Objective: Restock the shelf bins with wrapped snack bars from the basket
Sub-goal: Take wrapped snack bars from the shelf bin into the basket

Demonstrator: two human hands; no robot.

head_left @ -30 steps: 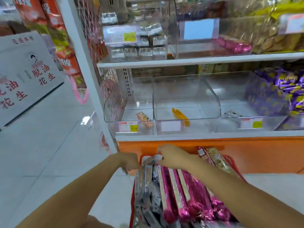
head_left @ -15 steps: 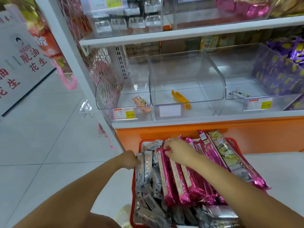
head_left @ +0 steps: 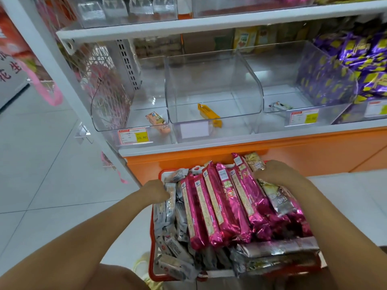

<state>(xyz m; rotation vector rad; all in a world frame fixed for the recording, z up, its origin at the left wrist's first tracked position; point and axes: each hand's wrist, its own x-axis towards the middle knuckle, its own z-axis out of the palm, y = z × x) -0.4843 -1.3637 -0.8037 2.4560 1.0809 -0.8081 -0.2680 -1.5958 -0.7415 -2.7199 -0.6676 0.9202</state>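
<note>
On the upper shelf at the left, a clear bin (head_left: pixel 125 17) holds a row of silver packets. Below it, the leftmost bin (head_left: pixel 109 114) on the lower shelf holds a single peach-coloured packet (head_left: pixel 157 120) lying near its front, behind a red and yellow price tag (head_left: pixel 134 136). The left hand (head_left: pixel 156 191) sits at the left edge of the red basket (head_left: pixel 154 275) with its fingers curled against the silver wrapped bars (head_left: pixel 174 214) packed upright there; whether it grips one of them or the rim cannot be told. The middle bin (head_left: pixel 213 80) holds one yellow bar (head_left: pixel 208 114) lying aslant on its floor, with a blank label (head_left: pixel 194 130) on the front. In the basket below, the pink wrapped bars (head_left: pixel 219 206) lie side by side across the centre, with more silver packs (head_left: pixel 276 254) stacked crosswise at the near end. The right hand (head_left: pixel 276 174) rests on the far right of that row, its fingers curled down round the upper ends of the pink wrapped bars and over a pale patterned bar (head_left: pixel 254 162) beside them. The next bin (head_left: pixel 278 65) holds one small white packet (head_left: pixel 279 106), and the bin at the far right (head_left: pixel 343 114) is heaped with purple packets (head_left: pixel 356 59).
</note>
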